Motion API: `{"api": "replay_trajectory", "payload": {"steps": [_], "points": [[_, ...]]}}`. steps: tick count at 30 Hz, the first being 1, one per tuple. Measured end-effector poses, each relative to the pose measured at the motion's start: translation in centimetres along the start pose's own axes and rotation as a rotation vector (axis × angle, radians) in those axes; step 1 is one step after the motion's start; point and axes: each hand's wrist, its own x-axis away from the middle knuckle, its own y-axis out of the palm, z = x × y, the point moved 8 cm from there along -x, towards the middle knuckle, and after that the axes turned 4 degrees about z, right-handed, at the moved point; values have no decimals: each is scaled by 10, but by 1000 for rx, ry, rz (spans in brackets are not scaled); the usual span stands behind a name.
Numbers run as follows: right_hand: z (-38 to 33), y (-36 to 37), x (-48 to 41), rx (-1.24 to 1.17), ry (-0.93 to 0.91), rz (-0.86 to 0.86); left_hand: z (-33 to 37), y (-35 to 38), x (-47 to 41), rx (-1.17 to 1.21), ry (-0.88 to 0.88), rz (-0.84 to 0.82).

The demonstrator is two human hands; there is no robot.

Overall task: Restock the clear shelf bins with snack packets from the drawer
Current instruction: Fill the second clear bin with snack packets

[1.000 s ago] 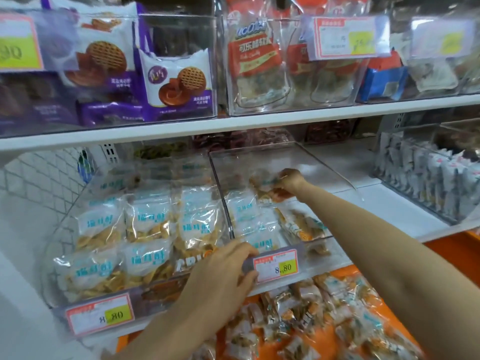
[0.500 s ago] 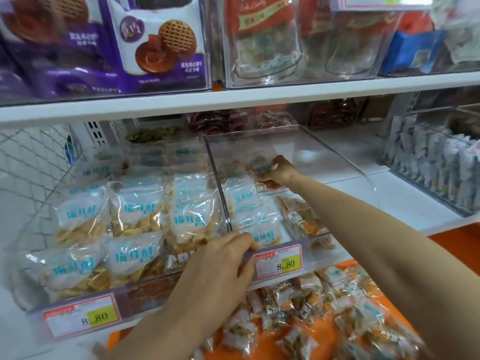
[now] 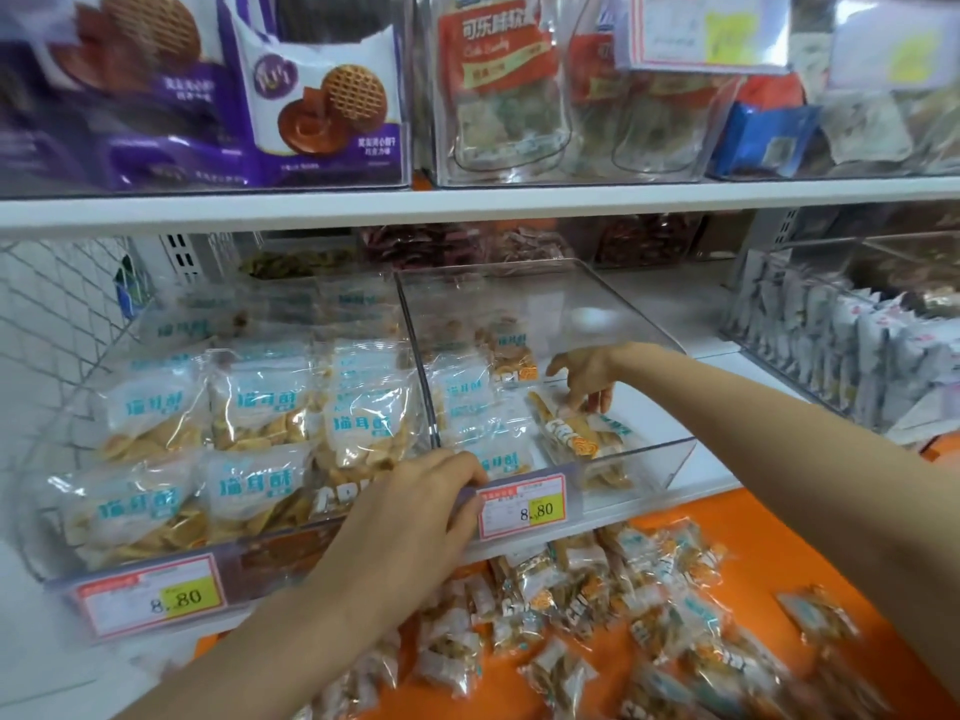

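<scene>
From where I stood, the left hand [image 3: 415,511] gripped the front rim of the half-filled bin [image 3: 639,459], its fingers curled over the edge just beside the price tag [image 3: 530,506]. The right hand [image 3: 589,374] was down inside that bin. It was open, the thumb held out to one side and the fingertips [image 3: 597,405] pointing down onto a packet [image 3: 569,433] that lay askew in the right half. More packets of the same snack lay flat in the bin's left half, and the back of it was bare. The full bin [image 3: 234,433] next to it was packed in tidy, overlapping rows. Below the shelf, the orange drawer [image 3: 696,511] stood open, with loose packets [image 3: 571,589] scattered across it.

The step in hand looked to be squaring that packet up with its neighbours. To do it well, I'd have kept the left hand's grip on the rim so the light bin could not slide or tip. The askew packet wanted turning label-up and pressing flat. It would be best to fill from the back, since rows started at the front would block the reach. The packets looked crisp-filled and slippery, so they wanted gentle, flat pressure rather than a squeeze. The full bin's layout was the one to copy.
</scene>
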Motion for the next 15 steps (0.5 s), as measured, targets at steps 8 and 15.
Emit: {"api": "replay_trajectory", "payload": {"steps": [8, 15], "points": [[-15, -22, 21, 225, -52, 224, -1, -1, 0, 19, 4, -1], [-34, -74, 120, -311, -567, 835, -2, 9, -10, 971, -403, -149]]}}
